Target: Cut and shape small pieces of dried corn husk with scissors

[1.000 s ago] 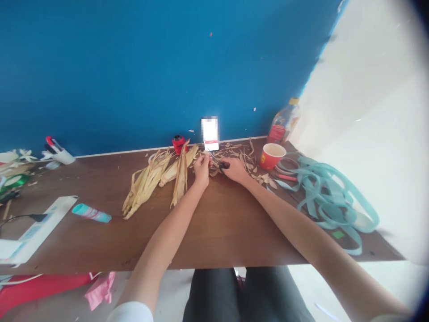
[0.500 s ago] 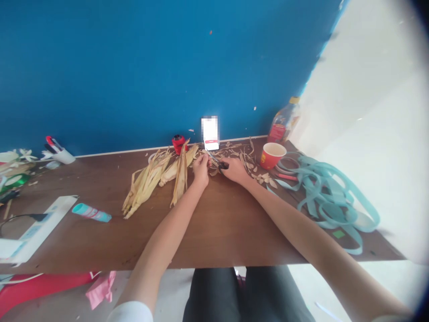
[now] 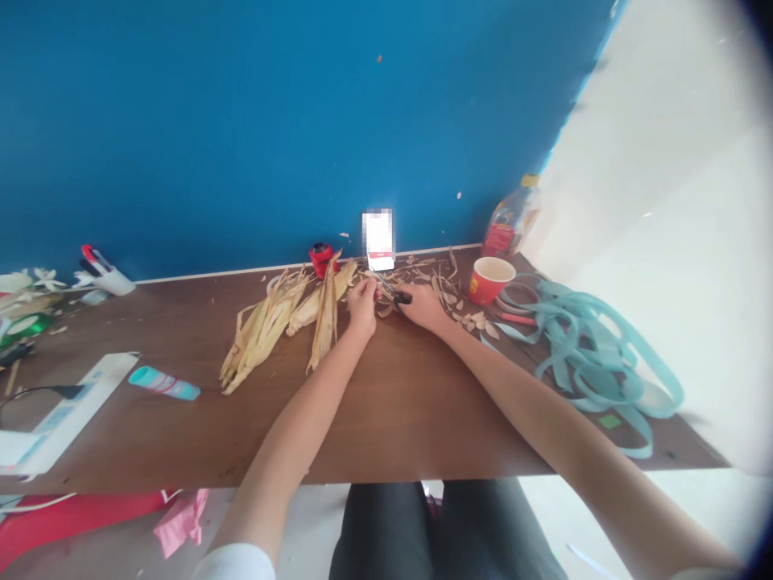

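Note:
Dark-handled scissors are gripped in my right hand, their blades pointing left toward my other hand. My left hand is closed in a pinch near the blade tips; what it pinches is too small to make out. Dried corn husks lie in a bunch to the left of it, with a narrow upright-looking husk closest. Thin husk scraps are strewn behind and right of my hands, and small cut pieces lie near the red paper cup.
A lit phone leans on the blue wall behind my hands, beside a red object. Teal ribbon and a bottle are on the right. On the left are a teal tube, a power strip and a pen cup.

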{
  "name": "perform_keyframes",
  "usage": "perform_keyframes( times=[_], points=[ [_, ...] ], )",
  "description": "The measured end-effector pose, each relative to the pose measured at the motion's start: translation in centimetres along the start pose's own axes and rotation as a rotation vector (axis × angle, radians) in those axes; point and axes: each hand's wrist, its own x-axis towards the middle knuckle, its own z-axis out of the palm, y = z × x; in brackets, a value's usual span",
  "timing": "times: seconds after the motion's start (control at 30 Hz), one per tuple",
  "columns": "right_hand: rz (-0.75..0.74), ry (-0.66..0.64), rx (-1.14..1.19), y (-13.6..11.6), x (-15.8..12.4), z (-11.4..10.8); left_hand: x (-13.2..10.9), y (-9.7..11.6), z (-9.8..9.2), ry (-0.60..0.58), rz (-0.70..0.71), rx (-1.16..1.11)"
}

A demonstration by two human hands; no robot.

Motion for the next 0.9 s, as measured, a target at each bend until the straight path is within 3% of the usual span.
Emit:
perform_keyframes(
  times=[0.9],
  points=[
    [0.014, -0.042, -0.129, 0.32, 0.09, 0.15, 0.33, -0.44, -0.04, 0.052, 0.058, 0.030]
  ],
)
